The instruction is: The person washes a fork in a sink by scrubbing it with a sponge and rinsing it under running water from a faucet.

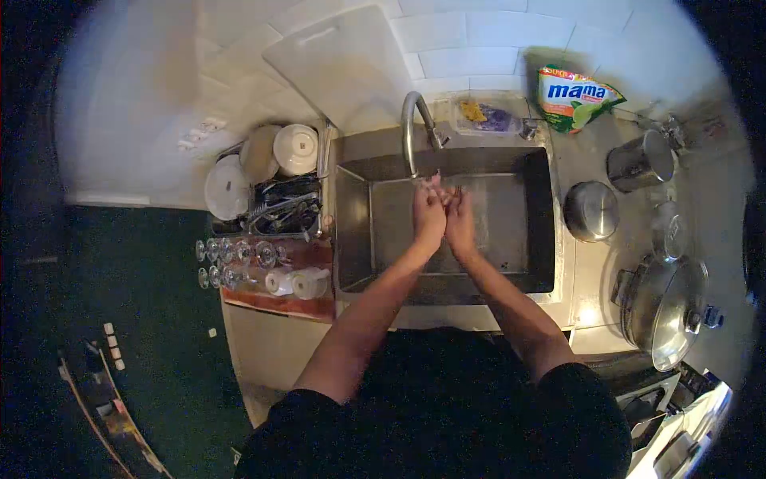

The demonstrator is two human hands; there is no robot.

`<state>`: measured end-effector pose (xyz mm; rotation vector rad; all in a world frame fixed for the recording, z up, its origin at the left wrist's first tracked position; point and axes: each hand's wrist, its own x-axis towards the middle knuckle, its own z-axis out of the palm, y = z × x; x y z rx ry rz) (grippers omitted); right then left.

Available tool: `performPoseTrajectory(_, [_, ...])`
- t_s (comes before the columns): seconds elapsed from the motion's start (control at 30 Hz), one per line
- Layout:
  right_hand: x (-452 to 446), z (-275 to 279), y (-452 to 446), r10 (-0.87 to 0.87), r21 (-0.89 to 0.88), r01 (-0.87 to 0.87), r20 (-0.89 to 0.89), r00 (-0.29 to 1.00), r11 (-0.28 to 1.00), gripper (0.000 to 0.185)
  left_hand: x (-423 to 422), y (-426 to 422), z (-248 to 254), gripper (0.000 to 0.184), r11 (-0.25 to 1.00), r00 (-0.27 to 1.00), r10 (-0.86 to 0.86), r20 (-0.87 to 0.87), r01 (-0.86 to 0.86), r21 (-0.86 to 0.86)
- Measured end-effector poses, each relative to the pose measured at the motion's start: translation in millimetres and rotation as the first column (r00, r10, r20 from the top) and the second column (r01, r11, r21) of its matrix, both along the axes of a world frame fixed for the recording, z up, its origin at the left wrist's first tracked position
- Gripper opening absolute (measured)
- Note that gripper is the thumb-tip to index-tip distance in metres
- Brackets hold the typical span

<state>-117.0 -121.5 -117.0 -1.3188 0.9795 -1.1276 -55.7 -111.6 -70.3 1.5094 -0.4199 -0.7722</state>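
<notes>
White tiles (495, 30) line the wall at the top of the frame, above a pale counter, and a dark green floor (144, 279) fills the left. In the centre sits a rectangular steel sink (491, 239), with a gooseneck faucet (408, 132) arching over its back edge, slightly above the middle of the frame. The left hand (429, 215) and right hand (459, 217) are close together just below the spout's mouth, fingers curled inward and overlapping or nearly so; I cannot tell whether anything is pinched between them.

The faucet looks rigid and firmly fixed, its smooth metal probably slick when wet. The small lever (444, 141) on its right side seems the natural place to take hold, likely needing only a light push. The sink's walls should be hard and unyielding.

The fingertips blur into a pale pinkish patch, and whether water is running is hard to make out. The palms are hidden, and the dark lens border cuts off the frame's corners.
</notes>
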Motion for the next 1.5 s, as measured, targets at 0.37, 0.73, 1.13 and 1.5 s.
performPoseTrajectory(0.37, [10.5, 65.8, -11.0, 0.224, 0.174, -0.193, -0.180, 0.958, 0.966, 0.038, 21.7, 23.8, -8.9, 0.039, 0.994, 0.980, 0.081, 0.181, -0.092, 0.053])
performPoseTrajectory(0.73, [17.8, 68.6, -8.2, 0.129, 0.095, -0.113, -0.192, 0.973, 0.989, 0.033, 24.8, 22.3, -4.8, 0.030, 0.997, 0.997, 0.070, -0.036, -0.069, 0.031])
performPoseTrajectory(1.13, [8.3, 63.2, -12.7, 0.154, 0.075, -0.141, -0.222, 0.963, 0.987, 0.030, 20.8, 20.2, 16.6, 0.040, 0.989, 0.898, 0.110, -0.426, -0.058, 0.134])
performPoseTrajectory(1.5, [28.9, 45.4, -11.5, -0.081, -0.186, 0.019, -0.330, 0.941, 0.982, 0.034, 30.8, 17.4, 0.1, 0.037, 0.988, 0.834, -0.104, -0.542, 0.023, -0.154])
